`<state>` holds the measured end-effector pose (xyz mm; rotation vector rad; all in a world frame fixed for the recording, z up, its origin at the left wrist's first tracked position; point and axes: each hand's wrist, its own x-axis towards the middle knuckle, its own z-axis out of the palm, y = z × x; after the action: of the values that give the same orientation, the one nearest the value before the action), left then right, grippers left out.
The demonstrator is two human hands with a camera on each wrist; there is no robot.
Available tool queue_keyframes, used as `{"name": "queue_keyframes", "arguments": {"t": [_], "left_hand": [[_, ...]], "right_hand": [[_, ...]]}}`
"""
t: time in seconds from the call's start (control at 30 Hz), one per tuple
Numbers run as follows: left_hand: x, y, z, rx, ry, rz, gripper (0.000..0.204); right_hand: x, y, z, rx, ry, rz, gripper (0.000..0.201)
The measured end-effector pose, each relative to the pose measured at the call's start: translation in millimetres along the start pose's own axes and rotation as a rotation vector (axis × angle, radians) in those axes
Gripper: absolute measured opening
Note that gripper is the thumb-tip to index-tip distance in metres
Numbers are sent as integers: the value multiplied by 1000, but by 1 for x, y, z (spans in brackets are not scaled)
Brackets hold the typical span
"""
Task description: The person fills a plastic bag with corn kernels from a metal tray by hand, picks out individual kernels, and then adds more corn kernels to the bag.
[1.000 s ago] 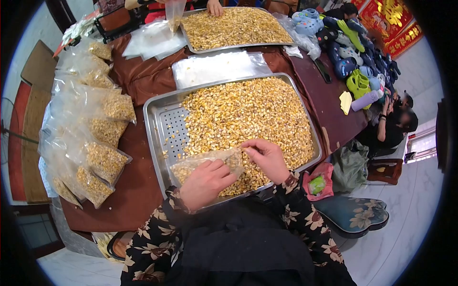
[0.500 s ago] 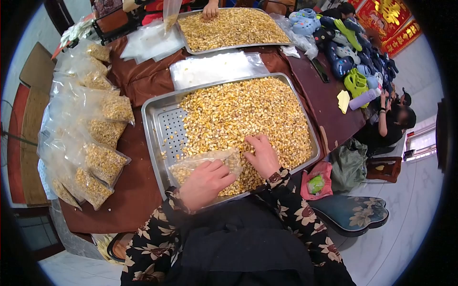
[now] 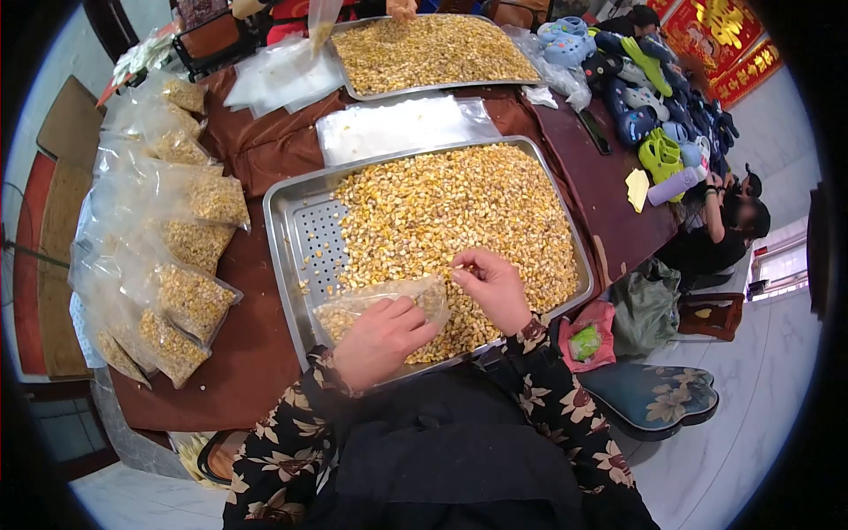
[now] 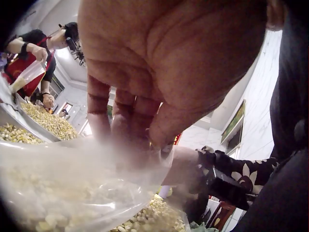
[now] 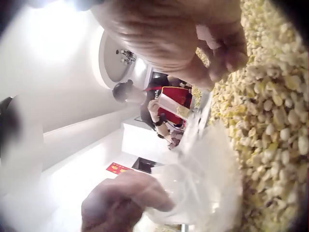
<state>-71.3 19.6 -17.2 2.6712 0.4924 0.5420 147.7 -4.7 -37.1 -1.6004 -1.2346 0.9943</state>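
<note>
Hands curled round bag [image 3: 380, 299] and kernels [image 3: 459, 266] over tray [image 3: 287, 221], brown-clothed table [image 3: 265, 150].

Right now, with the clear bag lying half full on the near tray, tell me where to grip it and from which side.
Grip the clear bag at its open mouth, on the right end by the right hand, coming from above. It lies on its side on the corn, kernels bulging at the left end, so the loose, empty film at the mouth probably pinches best. The left hand already holds it near there.

Filled bags of corn [image 3: 168, 265] lie left on the brown table [image 3: 256, 353]; colourful shoes [image 3: 654, 97] are piled right.
</note>
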Motion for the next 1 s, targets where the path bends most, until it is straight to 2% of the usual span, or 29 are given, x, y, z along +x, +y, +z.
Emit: {"name": "queue_keyframes", "arguments": {"t": [0.07, 0.13, 0.17, 0.3, 0.37, 0.47, 0.6, 0.63, 0.73, 0.77, 0.87, 0.9, 0.93, 1.0], "left_hand": [[0, -1, 1, 2, 0, 2, 21], [-1, -2, 2, -3, 14, 16, 21], [-2, -2, 2, -2, 14, 15, 21], [-2, -2, 1, -5, 10, 9, 21], [-2, -1, 1, 1, 15, 6, 21], [-2, -2, 1, -7, 16, 6, 21], [-3, -2, 1, -2, -6, 1, 21], [-3, -2, 1, -3, -5, 4, 20], [-2, -2, 2, -8, -6, 8, 20], [-1, -1, 2, -8, -8, 11, 20], [0, 0, 2, 6, -7, 12, 21], [0, 0, 2, 7, -10, 10, 21], [-1, 0, 2, 8, -13, 7, 21], [-1, 0, 2, 2, -14, 11, 21]], "right_hand": [[-4, -15, 3, -85, -29, -45, 15], [-9, -22, 7, -157, -231, -71, 20], [-12, -22, 9, -130, -266, -62, 23], [-11, -19, 6, -117, -221, -19, 22], [-8, -13, -5, -156, -103, 38, 23], [-8, -3, -24, -308, -30, -35, 23], [-16, 18, -36, -523, -13, 13, 41], [-17, 26, -37, -590, -35, 17, 53], [-24, 30, -27, -672, -46, 53, 60], [-24, 32, -23, -702, -56, 17, 64], [-20, 28, -10, -738, 12, -22, 64], [-17, 30, -7, -715, 54, -91, 52], [-13, 34, -7, -712, 55, -91, 52], [-4, 43, -6, -564, 32, -93, 34]]}}
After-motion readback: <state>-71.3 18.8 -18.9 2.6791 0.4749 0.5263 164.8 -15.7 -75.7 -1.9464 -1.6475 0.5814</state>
